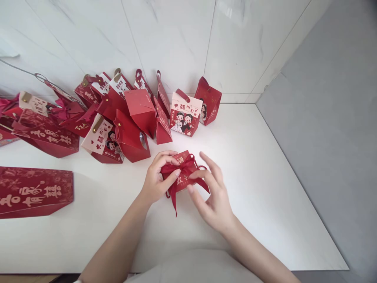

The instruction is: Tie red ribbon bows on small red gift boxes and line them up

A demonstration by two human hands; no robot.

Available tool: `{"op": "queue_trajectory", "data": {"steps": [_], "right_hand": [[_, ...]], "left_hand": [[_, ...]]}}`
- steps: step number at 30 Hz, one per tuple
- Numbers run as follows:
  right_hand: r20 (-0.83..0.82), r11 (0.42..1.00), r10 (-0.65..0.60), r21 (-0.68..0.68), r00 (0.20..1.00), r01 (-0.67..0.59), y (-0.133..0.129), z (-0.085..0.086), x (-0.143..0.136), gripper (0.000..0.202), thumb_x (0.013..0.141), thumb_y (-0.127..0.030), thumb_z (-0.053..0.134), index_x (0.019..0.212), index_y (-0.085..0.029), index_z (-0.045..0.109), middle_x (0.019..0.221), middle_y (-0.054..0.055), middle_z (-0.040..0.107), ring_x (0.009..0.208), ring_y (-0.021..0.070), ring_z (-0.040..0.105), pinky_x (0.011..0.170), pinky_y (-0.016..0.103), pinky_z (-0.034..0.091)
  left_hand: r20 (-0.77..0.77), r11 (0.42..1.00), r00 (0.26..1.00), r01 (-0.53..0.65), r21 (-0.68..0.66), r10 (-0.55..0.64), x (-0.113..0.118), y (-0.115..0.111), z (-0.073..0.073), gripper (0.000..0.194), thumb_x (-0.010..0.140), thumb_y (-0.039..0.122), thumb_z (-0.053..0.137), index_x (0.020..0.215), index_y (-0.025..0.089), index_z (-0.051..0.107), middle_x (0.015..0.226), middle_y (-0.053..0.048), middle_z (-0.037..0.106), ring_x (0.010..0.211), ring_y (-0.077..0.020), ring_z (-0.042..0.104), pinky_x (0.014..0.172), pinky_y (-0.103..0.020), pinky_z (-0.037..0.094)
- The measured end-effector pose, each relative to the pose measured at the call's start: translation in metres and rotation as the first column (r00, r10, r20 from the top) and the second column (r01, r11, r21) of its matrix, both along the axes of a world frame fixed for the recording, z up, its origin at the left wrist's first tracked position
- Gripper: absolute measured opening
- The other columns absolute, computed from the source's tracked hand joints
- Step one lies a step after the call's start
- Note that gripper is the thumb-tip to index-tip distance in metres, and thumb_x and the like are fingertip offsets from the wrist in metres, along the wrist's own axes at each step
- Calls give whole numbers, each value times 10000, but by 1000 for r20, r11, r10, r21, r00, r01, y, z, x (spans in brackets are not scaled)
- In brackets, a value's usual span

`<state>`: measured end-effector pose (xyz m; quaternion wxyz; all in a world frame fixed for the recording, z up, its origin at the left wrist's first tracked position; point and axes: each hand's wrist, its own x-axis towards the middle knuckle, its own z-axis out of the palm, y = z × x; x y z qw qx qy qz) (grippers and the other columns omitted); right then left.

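Observation:
A small red gift box (184,155) with gold lettering stands on the white table in front of me. A dark red ribbon (186,168) is tied in a bow across its top, with its tails hanging over the sides. My left hand (160,175) grips the box from the left, its thumb and index finger pressing on the bow near the knot. Over the right side of the bow is my right hand (212,192), with fingers spread and curved. Its fingertips are close to the ribbon; whether they touch it I cannot tell. A twisted red cord handle (202,168) shows at the box's right.
Several red gift boxes stand along the tiled wall, among them a pink-topped box with a cartoon couple (186,114) and a dark red box (209,101) at the right end. A large red box (37,192) lies at left. The white table's (273,188) edge slants down the right.

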<state>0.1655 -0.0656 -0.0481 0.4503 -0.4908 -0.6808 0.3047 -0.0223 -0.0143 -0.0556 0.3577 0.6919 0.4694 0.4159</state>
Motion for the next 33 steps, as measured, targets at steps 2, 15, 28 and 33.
{"op": "queue_trajectory", "data": {"steps": [2, 15, 28, 33], "right_hand": [[12, 997, -75, -22, 997, 76, 6, -2, 2, 280, 950, -314, 562, 1221, -253, 595, 1571, 112, 344, 1466, 269, 341, 1140, 502, 398], [39, 1000, 0, -25, 999, 1, 11, -14, 2, 571, 979, -315, 538, 1515, -201, 377, 1568, 123, 402, 1428, 260, 426, 1135, 480, 448], [-43, 994, -108, -24, 993, 107, 16, -12, 8, 292, 969, -304, 558, 1234, -257, 672, 1378, 90, 587, 1296, 249, 544, 1061, 453, 505], [41, 993, -7, -118, 999, 12, 17, -16, 4, 481, 987, -370, 515, 1449, -242, 471, 1516, 114, 430, 1416, 250, 415, 1142, 459, 436]], "left_hand": [[50, 998, 998, 50, -25, -49, -3, 0, 1, 171, 883, 241, 623, 1048, 227, 583, 1292, -90, 550, 1216, -232, 557, 1012, -374, 468], [-142, 996, 987, 78, 30, -73, -22, 5, 11, 63, 887, 220, 603, 875, 213, 541, 1242, -81, 585, 1192, -243, 561, 1033, -395, 413], [-146, 995, 987, 63, -77, -74, -17, 3, 8, 110, 915, 292, 588, 881, 218, 514, 1306, -83, 562, 1230, -241, 547, 1063, -418, 415], [-89, 987, 989, 106, -117, -117, -17, 3, 7, 192, 879, 289, 633, 798, 207, 479, 1315, -104, 556, 1199, -263, 569, 1009, -424, 463]]}}
